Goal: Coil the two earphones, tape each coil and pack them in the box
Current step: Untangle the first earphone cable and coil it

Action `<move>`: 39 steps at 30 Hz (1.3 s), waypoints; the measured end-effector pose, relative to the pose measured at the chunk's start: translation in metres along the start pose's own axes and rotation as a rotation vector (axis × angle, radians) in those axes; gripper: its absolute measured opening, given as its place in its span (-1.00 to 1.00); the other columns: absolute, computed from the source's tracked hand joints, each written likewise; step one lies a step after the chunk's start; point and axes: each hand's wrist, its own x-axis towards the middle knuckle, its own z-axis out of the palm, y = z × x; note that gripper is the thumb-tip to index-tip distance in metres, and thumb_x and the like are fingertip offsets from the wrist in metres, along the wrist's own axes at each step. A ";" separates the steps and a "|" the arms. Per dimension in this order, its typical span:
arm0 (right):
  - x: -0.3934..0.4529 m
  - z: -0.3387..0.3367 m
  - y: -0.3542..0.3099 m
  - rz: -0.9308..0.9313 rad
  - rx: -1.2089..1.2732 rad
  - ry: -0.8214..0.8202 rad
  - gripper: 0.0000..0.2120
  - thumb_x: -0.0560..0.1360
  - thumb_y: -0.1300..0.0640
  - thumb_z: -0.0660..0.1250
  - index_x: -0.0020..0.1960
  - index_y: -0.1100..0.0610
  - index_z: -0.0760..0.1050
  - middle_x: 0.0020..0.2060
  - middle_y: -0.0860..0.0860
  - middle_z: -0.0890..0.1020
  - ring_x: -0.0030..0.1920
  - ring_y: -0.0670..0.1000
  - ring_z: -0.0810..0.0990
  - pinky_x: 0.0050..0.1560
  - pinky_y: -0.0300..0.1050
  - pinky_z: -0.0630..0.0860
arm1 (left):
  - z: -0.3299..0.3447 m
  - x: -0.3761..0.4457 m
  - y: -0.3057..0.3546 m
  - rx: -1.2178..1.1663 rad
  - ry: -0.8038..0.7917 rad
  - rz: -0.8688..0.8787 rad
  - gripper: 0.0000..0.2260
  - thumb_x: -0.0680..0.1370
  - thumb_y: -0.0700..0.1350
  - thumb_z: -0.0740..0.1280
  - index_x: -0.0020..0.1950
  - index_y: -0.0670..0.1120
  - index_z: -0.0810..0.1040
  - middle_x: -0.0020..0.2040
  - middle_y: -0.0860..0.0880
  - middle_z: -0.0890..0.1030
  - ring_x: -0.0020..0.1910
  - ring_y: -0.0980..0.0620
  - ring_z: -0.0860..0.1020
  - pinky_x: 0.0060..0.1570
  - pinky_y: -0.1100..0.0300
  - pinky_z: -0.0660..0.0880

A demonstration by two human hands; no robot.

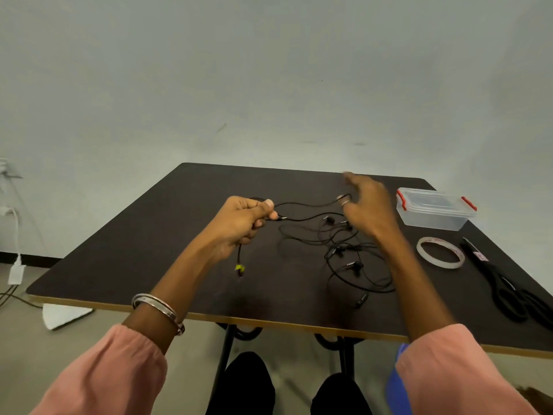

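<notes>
**Left fist on the cable, right hand leading a strand: coil only just begun**

Left hand (242, 218) has its fingers curled round one earphone cable (308, 203), with a short end and a yellow-tagged piece (239, 268) hanging below the fist. Right hand (369, 206) is motion-blurred; fingers look spread, a strand seems to run over them, but I can't tell if it's pinched.

Landmark is the tangle of loose cable (347, 253) on the dark table (119, 271):
- nearer than the tangle: a plug or remote end (360, 299), close to the table edge
- right of it: tape roll (440, 253), then scissors (505, 283) further right
- beyond and right: clear box (434, 209), red clips, lid on

Risks (my read):
- both earphones look interlaced in the tangle, so pulling the held strand could drag the second set along and tighten a knot
- loose right-hand contact means the strand may slip and loops spring open
- dangling end may snag

Writing: scissors carry a small label, tape core has reddish print; both unreadable. No brand legible.
</notes>
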 end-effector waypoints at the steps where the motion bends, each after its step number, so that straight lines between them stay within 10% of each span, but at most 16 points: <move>1: -0.005 -0.001 -0.006 -0.137 -0.051 -0.143 -0.38 0.46 0.20 0.36 0.47 0.01 0.27 0.43 -0.01 0.37 0.45 0.03 0.25 0.45 0.19 0.16 | 0.003 0.000 0.001 0.011 0.009 -0.004 -0.70 0.60 0.00 0.27 -0.17 -0.19 0.63 -0.48 0.03 0.33 -0.57 0.14 0.17 -0.60 0.32 0.09; 5: -0.020 0.015 -0.027 -0.342 -0.037 -0.655 -0.10 0.42 -0.03 0.45 0.56 0.00 -0.04 0.52 -0.03 0.17 0.52 -0.02 0.06 0.52 0.12 -0.01 | 0.014 0.000 0.006 0.035 -0.005 0.016 -0.70 0.59 0.01 0.28 -0.18 -0.17 0.63 -0.49 0.03 0.34 -0.58 0.14 0.18 -0.60 0.32 0.11; 9: -0.011 0.029 -0.019 -0.292 0.335 -0.429 -0.72 0.55 0.18 0.31 0.25 0.19 0.53 -0.22 -0.01 0.67 -0.12 -0.11 0.65 0.08 -0.11 0.56 | 0.014 -0.004 0.007 -0.012 -0.052 -0.008 -0.69 0.60 0.00 0.27 -0.18 -0.18 0.63 -0.48 0.01 0.34 -0.58 0.15 0.18 -0.61 0.34 0.10; 15: -0.001 0.040 0.004 0.034 0.705 -0.182 -0.79 0.61 0.22 0.21 0.02 0.26 0.61 -0.43 0.03 0.48 -0.51 -0.08 0.31 -0.55 -0.23 0.31 | 0.012 -0.014 -0.002 -0.295 -0.275 -0.133 -0.75 0.62 -0.12 0.21 -0.06 -0.24 0.60 -0.44 0.01 0.39 -0.50 0.15 0.30 -0.54 0.36 0.23; 22: -0.011 0.068 0.013 -0.028 0.385 -0.165 -0.70 0.61 0.18 0.21 -0.28 0.09 0.53 -0.52 -0.12 0.50 -0.53 -0.23 0.44 -0.42 -0.38 0.31 | 0.028 -0.016 -0.002 -0.609 -0.361 0.001 -0.74 0.58 -0.33 0.16 0.22 -0.30 0.51 -0.24 -0.03 0.56 -0.35 0.14 0.46 -0.35 0.34 0.45; 27: -0.031 0.073 0.002 -0.219 0.182 -0.357 -0.80 0.59 0.19 0.21 -0.14 0.16 0.56 -0.34 0.04 0.62 -0.31 -0.10 0.59 -0.19 -0.21 0.49 | 0.033 -0.008 0.002 -0.719 -0.210 0.105 -0.67 0.55 -0.45 0.15 0.31 -0.33 0.42 -0.07 -0.11 0.66 -0.26 0.08 0.62 -0.20 0.28 0.59; 34: -0.055 0.046 -0.018 -0.396 -0.049 -0.631 -0.80 0.59 0.11 0.24 0.11 0.17 0.55 -0.25 -0.02 0.60 -0.21 -0.06 0.59 -0.08 -0.08 0.57 | 0.029 0.005 -0.007 -0.361 0.046 0.187 -0.55 0.56 -0.49 0.15 0.43 -0.27 0.22 0.04 -0.12 0.62 -0.19 0.04 0.67 -0.11 0.23 0.62; 39: -0.044 0.004 -0.029 -0.349 0.069 -0.480 -0.87 0.55 0.12 0.32 -0.01 0.11 0.63 -0.37 -0.01 0.64 -0.35 0.01 0.60 -0.26 -0.09 0.53 | 0.033 0.005 -0.023 -0.190 -0.003 0.158 -0.46 0.59 -0.46 0.11 0.52 -0.21 0.04 0.11 -0.10 0.59 -0.14 0.00 0.66 -0.17 0.25 0.59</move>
